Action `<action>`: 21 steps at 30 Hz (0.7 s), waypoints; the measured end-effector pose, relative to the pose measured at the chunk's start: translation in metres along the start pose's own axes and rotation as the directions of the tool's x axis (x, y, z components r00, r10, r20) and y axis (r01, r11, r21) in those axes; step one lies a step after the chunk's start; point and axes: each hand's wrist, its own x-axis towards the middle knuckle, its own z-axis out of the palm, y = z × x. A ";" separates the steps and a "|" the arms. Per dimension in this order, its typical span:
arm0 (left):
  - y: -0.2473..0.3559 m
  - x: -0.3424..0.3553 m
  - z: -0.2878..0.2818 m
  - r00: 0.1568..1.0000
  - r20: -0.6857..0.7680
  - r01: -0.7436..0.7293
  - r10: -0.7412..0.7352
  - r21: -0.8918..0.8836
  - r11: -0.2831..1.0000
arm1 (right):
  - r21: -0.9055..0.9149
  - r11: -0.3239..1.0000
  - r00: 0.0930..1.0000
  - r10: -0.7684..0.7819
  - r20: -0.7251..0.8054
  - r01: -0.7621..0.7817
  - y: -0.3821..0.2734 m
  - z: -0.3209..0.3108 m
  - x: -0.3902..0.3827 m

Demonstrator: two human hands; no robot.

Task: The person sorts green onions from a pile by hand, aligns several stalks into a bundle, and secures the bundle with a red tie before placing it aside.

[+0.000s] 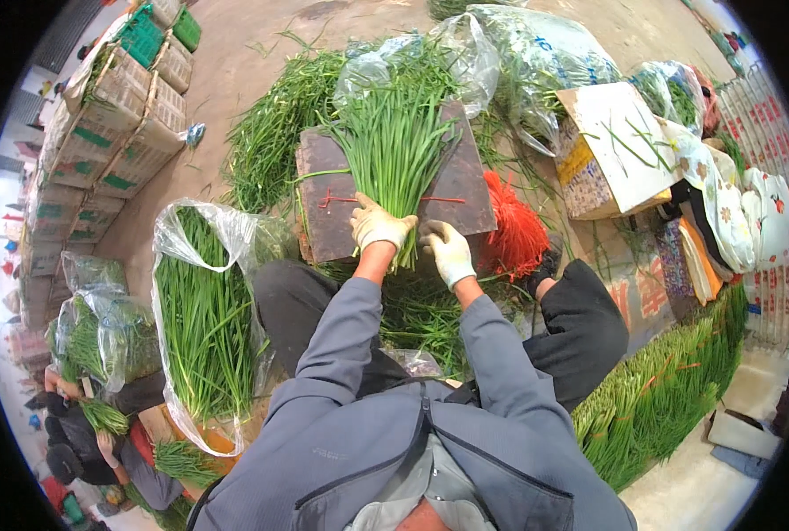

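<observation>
Nearest the camera, one grey jacket [350,478] is filling the lower middle. To the right, long rows of standing greens [669,380] are showing red bands and looking like the finished share, their bunches too crowded to count. One open clear bag of greens [204,319] is standing at the left, and one loose heap [279,133] is lying beyond the single dark worktop [470,177]; both are seemingly awaiting bunching. Across the worktop, one bunch of long green stalks [399,133] is lying with its leafy ends pointing away. One pile of red ties [510,226] is spilling just beside the right edge. Two gloved hands are working: the left hand [381,223] is grasping the stems, while the right hand [448,252] is curling beside their cut ends, whether gripping anything I cannot tell. One red tie [443,200] is sticking out flat on both sides of the bunch, so fastening is apparently remaining undone.
</observation>
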 end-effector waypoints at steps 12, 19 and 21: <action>-0.003 -0.001 -0.003 1.000 0.005 0.019 -0.019 -0.016 1.000 | -0.491 0.824 0.957 -0.206 0.203 0.281 -0.043 0.014 -0.066; -0.006 -0.001 -0.004 1.000 0.008 0.016 -0.015 -0.008 1.000 | -0.527 0.817 0.832 0.114 0.543 0.232 -0.060 -0.010 -0.120; -0.003 -0.002 -0.003 1.000 0.009 0.009 -0.009 -0.008 1.000 | -0.613 0.763 0.573 0.413 0.708 0.206 -0.058 -0.013 -0.118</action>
